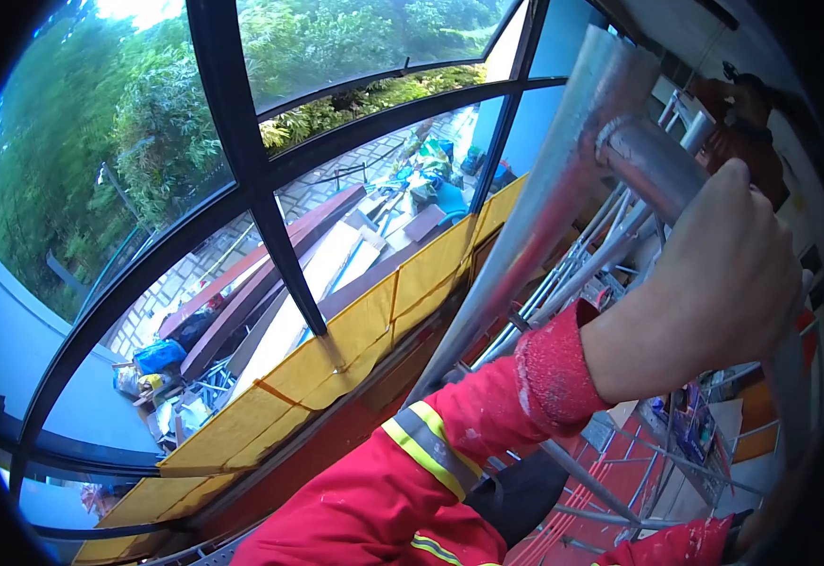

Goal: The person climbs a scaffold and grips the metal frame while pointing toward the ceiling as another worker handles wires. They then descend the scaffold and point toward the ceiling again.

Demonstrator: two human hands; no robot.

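My left hand (714,269) reaches across from the lower left in a red sleeve with a reflective band. Its fingers are wrapped round a grey metal scaffold tube (653,170), close to where this short tube joins a thicker slanting metal post (525,222). White dust marks the cuff. At the bottom right edge, a second red sleeve (667,547) shows, but the dark rim of the view hides my right hand's fingers. Beneath my left forearm, more scaffold tubes (591,481) cross above a red floor.
A black-framed window (252,189) stands at left, its upper pane tilted open. Yellow sheeting (365,330) runs along its lower edge. Outside lie planks (261,274) and rubbish bags (159,356). Another person (747,108) is at the upper right. Boxes and loose items (690,424) lie below.
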